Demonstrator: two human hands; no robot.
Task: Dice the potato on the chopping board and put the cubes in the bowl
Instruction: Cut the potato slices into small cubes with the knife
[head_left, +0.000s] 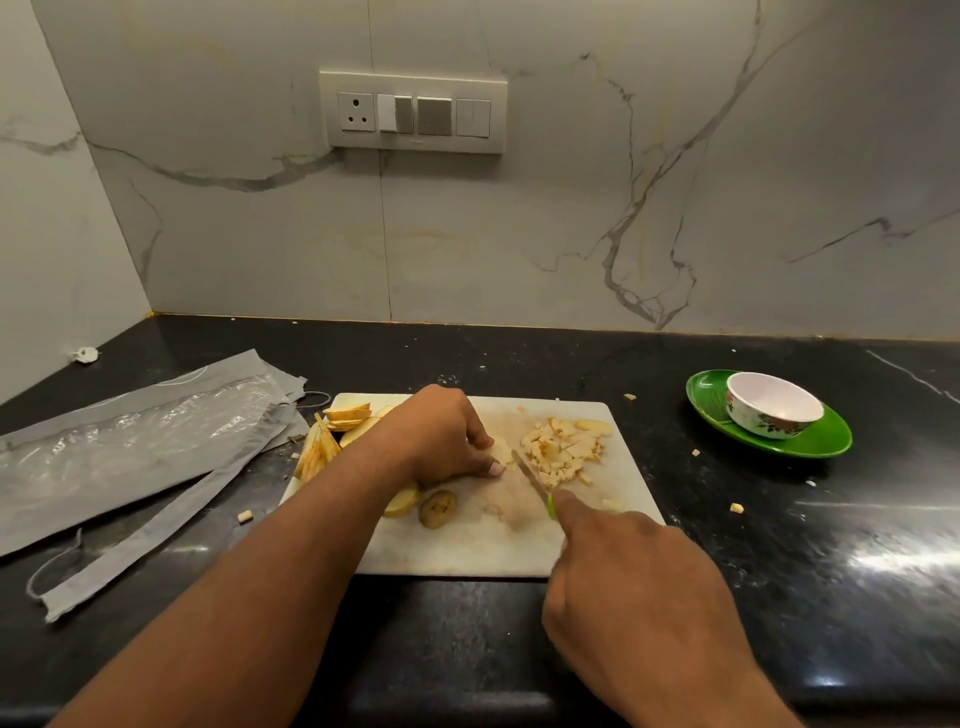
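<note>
Black surface (779, 545), items present.
- Chopping board (467, 545), centre.
- Left hand (447, 436), fingers curled down on a pale potato piece (501, 451) mid-board.
- Right hand (634, 587), fingers wrapped round a green-handled knife (530, 478), forefinger along its spine, blade against that piece.
- Diced cubes (563, 449), heaped on the board's far right.
- Potato slices (343, 421), stacked at its far left.
- Skin-on end (438, 508), nearer.
- White bowl (774, 408), on a green plate (826, 441), well right of the board.
- Grey wrapper (130, 447), left.

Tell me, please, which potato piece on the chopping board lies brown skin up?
The small rounded end piece toward the front of the chopping board; the slices and diced cubes show pale cut flesh instead.
</note>
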